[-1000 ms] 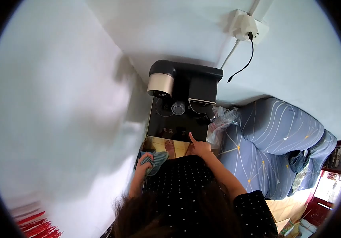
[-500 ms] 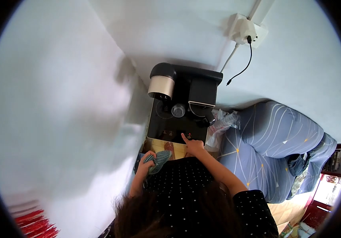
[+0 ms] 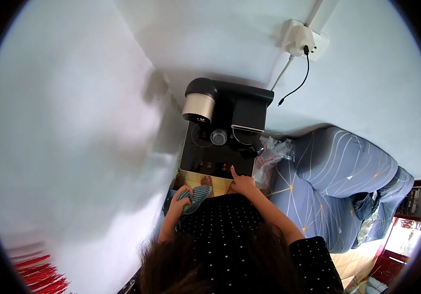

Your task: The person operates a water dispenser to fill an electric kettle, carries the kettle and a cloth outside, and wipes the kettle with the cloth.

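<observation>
My left hand [image 3: 183, 197] is closed around a green striped cloth [image 3: 198, 198] at my waist, in front of the appliance. With the index finger stretched out and the other fingers curled, my right hand [image 3: 242, 182] holds nothing. Its fingertip is right at the lit red touch controls near the front edge of the black-topped electric tea maker [image 3: 193, 156]. A clear glass [image 3: 218, 137] stands on this top, between the beige-and-black round unit [image 3: 199, 106] at the left and the black box-shaped unit [image 3: 248, 115] at the right. Below that box, a dark handle [image 3: 257, 148] sticks out.
Clear plastic bags [image 3: 275, 156] lie just right of the tea maker, beside a sofa in a blue-grey patterned cover [image 3: 338, 166]. A white wall [image 3: 83, 122] runs close along the left. On the back wall, a white plug [image 3: 301, 40] sits in the socket, with a black cable [image 3: 298, 87] hanging down.
My right index finger has shifted slightly right along the front controls, and the red light now shows left of the fingertip. My left hand keeps hold of the cloth.
</observation>
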Demonstrator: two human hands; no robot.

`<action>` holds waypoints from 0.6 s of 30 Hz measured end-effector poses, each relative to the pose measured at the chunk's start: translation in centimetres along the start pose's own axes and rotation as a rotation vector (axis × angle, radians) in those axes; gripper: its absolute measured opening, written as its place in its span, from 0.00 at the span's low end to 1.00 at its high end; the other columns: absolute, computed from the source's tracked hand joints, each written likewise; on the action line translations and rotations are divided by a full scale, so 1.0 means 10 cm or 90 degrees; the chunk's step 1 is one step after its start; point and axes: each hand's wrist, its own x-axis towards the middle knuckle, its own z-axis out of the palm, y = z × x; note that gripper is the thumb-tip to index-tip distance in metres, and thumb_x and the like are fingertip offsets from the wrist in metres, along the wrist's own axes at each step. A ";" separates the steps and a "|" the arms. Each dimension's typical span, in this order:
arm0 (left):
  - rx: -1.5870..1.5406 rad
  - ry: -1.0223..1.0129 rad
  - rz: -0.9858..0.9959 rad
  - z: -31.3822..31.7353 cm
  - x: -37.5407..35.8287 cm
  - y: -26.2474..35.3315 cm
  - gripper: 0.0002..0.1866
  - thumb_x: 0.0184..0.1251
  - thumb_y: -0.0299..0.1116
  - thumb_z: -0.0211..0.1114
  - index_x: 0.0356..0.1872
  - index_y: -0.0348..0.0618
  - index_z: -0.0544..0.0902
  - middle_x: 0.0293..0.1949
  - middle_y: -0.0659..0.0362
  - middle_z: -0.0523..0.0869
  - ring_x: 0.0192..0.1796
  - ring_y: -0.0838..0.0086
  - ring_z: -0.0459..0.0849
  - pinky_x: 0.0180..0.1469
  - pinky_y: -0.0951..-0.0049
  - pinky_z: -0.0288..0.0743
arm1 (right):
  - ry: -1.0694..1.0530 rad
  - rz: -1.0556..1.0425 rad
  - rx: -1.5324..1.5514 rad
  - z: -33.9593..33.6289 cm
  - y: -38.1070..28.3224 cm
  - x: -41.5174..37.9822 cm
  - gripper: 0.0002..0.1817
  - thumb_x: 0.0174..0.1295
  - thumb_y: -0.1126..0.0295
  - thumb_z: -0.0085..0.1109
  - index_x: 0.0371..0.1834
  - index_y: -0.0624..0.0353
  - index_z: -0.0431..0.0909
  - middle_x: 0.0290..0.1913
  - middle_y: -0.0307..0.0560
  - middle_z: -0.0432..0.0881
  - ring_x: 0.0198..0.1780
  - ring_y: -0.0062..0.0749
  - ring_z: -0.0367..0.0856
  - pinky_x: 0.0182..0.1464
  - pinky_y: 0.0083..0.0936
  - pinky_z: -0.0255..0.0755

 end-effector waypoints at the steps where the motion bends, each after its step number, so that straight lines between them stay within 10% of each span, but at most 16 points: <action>1: 0.002 0.000 0.007 0.01 0.00 0.01 0.11 0.42 0.23 0.52 0.31 0.41 0.70 0.30 0.64 0.67 0.34 0.80 0.66 0.40 0.84 0.60 | 0.004 0.005 0.004 0.05 0.03 0.02 0.44 0.56 0.56 0.50 0.75 0.40 0.38 0.37 0.55 0.84 0.36 0.49 0.84 0.39 0.45 0.76; 13: -0.026 -0.018 -0.006 -0.01 0.05 -0.02 0.11 0.42 0.23 0.53 0.32 0.42 0.71 0.31 0.65 0.68 0.34 0.81 0.66 0.39 0.84 0.60 | 0.067 -0.035 0.069 -0.22 0.01 -0.17 0.36 0.57 0.56 0.51 0.72 0.40 0.54 0.36 0.56 0.83 0.36 0.51 0.83 0.40 0.42 0.76; 18: 0.014 -0.037 0.023 -0.03 0.08 -0.07 0.11 0.43 0.23 0.53 0.32 0.41 0.71 0.31 0.65 0.69 0.35 0.80 0.67 0.40 0.83 0.61 | 0.287 -0.123 0.405 -0.34 0.33 -0.16 0.17 0.56 0.59 0.56 0.46 0.53 0.77 0.36 0.53 0.82 0.36 0.50 0.81 0.37 0.41 0.73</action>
